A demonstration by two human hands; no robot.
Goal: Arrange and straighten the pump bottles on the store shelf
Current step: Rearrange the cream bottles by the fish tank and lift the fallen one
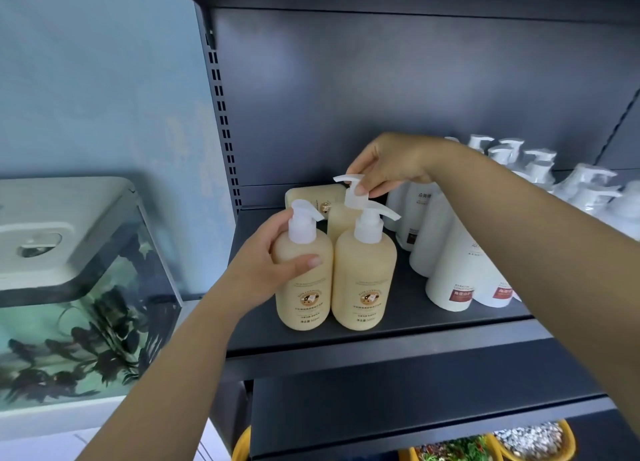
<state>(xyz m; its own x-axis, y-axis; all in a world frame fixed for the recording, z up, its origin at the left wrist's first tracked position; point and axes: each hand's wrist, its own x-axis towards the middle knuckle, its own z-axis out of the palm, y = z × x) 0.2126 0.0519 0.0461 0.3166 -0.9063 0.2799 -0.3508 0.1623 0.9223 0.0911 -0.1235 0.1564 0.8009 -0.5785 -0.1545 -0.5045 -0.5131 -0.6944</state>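
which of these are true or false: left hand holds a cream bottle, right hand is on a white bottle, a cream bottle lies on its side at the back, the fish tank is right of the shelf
1. The left hand holds the front-left cream bottle. True.
2. The right hand grips a white bottle. False: it pinches the pump of the rear cream bottle.
3. A cream bottle lies on its side at the back. True: the lying bottle.
4. The fish tank is right of the shelf. False: the fish tank stands left of the shelf.

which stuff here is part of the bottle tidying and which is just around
Part of the job:
left hand gripping the front-left cream bottle
right hand pinching the back cream bottle's pump
front-right cream bottle
white bottles
shelf

Just around:
fish tank
yellow bowls below
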